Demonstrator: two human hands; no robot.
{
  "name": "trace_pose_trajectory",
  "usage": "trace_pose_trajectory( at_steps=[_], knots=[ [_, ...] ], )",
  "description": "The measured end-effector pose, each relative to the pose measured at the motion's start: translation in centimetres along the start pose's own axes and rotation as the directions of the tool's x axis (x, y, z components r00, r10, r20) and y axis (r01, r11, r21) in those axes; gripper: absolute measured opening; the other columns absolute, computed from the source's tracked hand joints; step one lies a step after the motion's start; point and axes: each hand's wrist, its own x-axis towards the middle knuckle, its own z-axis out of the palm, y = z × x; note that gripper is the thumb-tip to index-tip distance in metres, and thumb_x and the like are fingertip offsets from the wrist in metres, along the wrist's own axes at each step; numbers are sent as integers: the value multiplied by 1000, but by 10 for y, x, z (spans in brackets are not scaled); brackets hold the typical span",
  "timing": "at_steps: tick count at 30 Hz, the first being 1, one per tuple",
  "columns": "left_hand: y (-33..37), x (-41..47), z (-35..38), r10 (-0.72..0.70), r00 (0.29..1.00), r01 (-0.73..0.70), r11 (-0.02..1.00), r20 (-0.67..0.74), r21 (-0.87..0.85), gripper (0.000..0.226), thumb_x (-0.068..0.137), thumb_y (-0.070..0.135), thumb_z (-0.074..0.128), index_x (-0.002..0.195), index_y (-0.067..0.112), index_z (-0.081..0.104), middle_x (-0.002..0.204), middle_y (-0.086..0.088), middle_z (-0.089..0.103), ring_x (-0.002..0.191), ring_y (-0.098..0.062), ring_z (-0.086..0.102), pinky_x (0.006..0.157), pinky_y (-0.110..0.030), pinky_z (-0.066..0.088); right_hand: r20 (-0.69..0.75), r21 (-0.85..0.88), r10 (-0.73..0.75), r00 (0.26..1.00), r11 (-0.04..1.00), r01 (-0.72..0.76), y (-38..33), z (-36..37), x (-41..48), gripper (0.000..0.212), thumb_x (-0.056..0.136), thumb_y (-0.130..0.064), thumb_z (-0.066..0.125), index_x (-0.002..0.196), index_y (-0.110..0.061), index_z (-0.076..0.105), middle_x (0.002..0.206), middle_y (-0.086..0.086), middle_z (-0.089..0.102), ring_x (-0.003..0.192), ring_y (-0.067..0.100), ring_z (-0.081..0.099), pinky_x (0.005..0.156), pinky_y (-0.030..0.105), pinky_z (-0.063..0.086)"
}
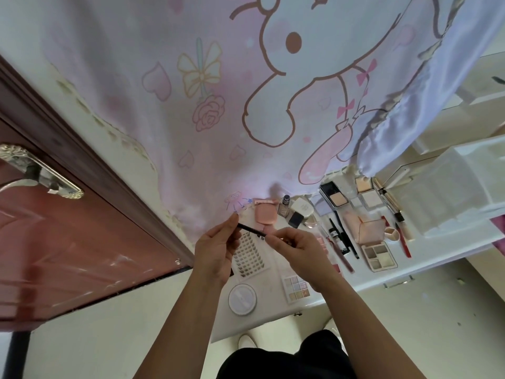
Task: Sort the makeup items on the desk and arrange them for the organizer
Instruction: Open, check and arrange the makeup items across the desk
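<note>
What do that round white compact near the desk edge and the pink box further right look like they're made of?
The round white compact looks like matte or frosted plastic: its lid is evenly pale with only a soft sheen. The pink box seems to be translucent hard plastic, since light glows through its walls and its edges are crisp. Neither can be confirmed from this view alone.

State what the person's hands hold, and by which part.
A thin dark makeup pencil, pinched at each end: left hand on the far end, right hand on the near end.
</note>
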Motion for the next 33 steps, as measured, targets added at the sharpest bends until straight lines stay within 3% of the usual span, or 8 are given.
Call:
trace_pose_trajectory(
  at_steps=[2, 5, 8, 11, 16, 19, 22, 33],
  knots=[
    [-1, -1, 1, -13, 1000, 13, 1000, 12, 0, 16, 75, 15, 80, 83, 2, 73, 68, -7, 66, 60, -13, 59, 53, -21, 50, 48, 16, -13, 999, 1000, 13, 0, -2, -1, 13, 86, -18, 77, 89, -14, 65, 57, -16, 52, 51, -2, 44, 54, 12, 38],
    [1, -3, 4, 3, 998, -7, 998, 56, 64, 16, 79, 14, 79, 87, 1, 73, 67, -6, 65, 61, -13, 58, 57, -23, 50, 245, -29, 115, 963, 993, -111, -8, -9, -6, 35, 80, -41, 79, 103, -18, 67, 69, -11, 57, 54, 0, 47, 52, 15, 38],
    [5, -3, 5, 30, 996, -40, 993, 89, 113, 18, 75, 15, 80, 86, 1, 74, 69, -6, 66, 63, -13, 58, 59, -22, 50, 388, 132, 227, 893, 946, -298, -10, -15, -9, 59, 90, -61, 56, 118, -10, 68, 66, -3, 48, 50, 7, 35, 49, 22, 21],
    [6, -4, 6, 26, 991, -45, 988, 134, 146, 19, 69, 18, 80, 81, 4, 77, 69, -7, 66, 62, -13, 57, 58, -22, 51, 441, 284, 270, 856, 862, -419, -8, -19, -8, 67, 98, -64, 36, 119, -10, 71, 62, -3, 33, 51, 10, 25, 51, 24, 14],
    [4, -7, 11, 36, 980, -73, 980, 196, 183, 15, 70, 20, 81, 76, 7, 77, 68, -6, 61, 61, -13, 53, 64, -25, 49, 282, 114, 218, 934, 959, -258, -10, -5, -12, 51, 100, -55, 44, 90, -13, 72, 56, -5, 29, 49, 10, 21, 47, 24, 18],
    [9, -6, 13, 43, 994, -53, 995, 103, 90, 19, 71, 20, 80, 77, 5, 71, 63, -4, 59, 55, -12, 51, 55, -21, 48, 66, -109, 27, 997, 994, -20, -11, -4, -16, 42, 100, -45, 52, 76, -15, 70, 44, -10, 33, 43, 6, 27, 47, 18, 25],
    [29, 7, -1, 44, 999, -46, 997, -31, -68, 22, 68, 21, 81, 79, 7, 67, 64, -2, 62, 54, -9, 54, 47, -17, 47, -48, -265, -123, 991, 959, 106, -5, -18, -21, 34, 98, -38, 58, 77, -17, 74, 40, -10, 35, 41, 6, 29, 46, 17, 25],
    [25, -2, 4, 37, 992, -32, 999, 119, -44, 17, 75, 22, 77, 80, 7, 70, 66, -3, 61, 58, -10, 56, 51, -18, 50, -47, -111, -107, 993, 989, 101, -2, -14, -30, 30, 98, -39, 57, 85, -21, 77, 43, -10, 30, 43, 6, 24, 46, 15, 23]
  ],
)
